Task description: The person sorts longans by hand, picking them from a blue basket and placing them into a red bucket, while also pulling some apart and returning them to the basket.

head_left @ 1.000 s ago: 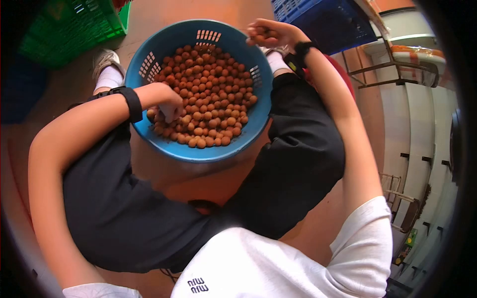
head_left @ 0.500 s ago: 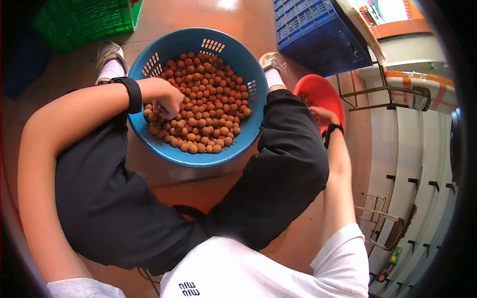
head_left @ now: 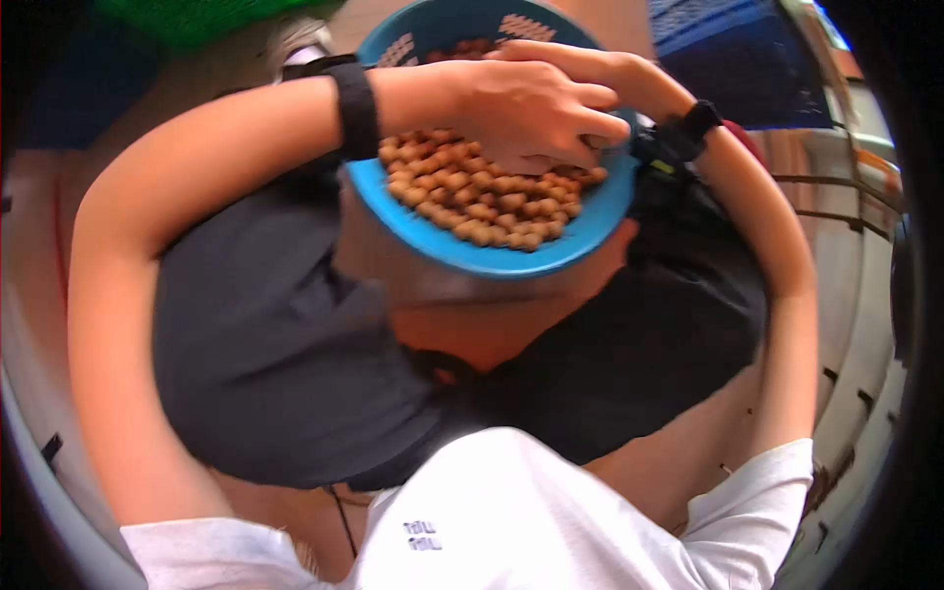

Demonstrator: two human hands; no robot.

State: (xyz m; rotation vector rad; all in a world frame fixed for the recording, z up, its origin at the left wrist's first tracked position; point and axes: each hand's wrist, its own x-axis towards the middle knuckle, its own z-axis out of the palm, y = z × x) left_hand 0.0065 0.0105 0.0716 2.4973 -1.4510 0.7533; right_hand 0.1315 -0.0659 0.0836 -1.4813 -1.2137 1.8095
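Observation:
The blue basket (head_left: 462,258) stands between my legs, with many round brown balls (head_left: 482,202) inside. My left hand (head_left: 541,113) is over the right half of the basket, above the balls, with its fingers spread toward the right rim. Behind it and partly covered by it, my right hand (head_left: 551,57) reaches in from the right over the far part of the basket. Its fingers are hidden behind my left hand, so what it holds does not show. The view is blurred by motion.
A green crate (head_left: 197,20) is at the top left, and a dark blue crate (head_left: 737,64) stands behind the basket on the right. Metal bars (head_left: 826,181) are at the right. My dark-trousered legs flank the basket.
My right hand has moved from the red bowl to above the blue basket. My left hand has moved right across the balls and its fingers have spread. The view has shifted.

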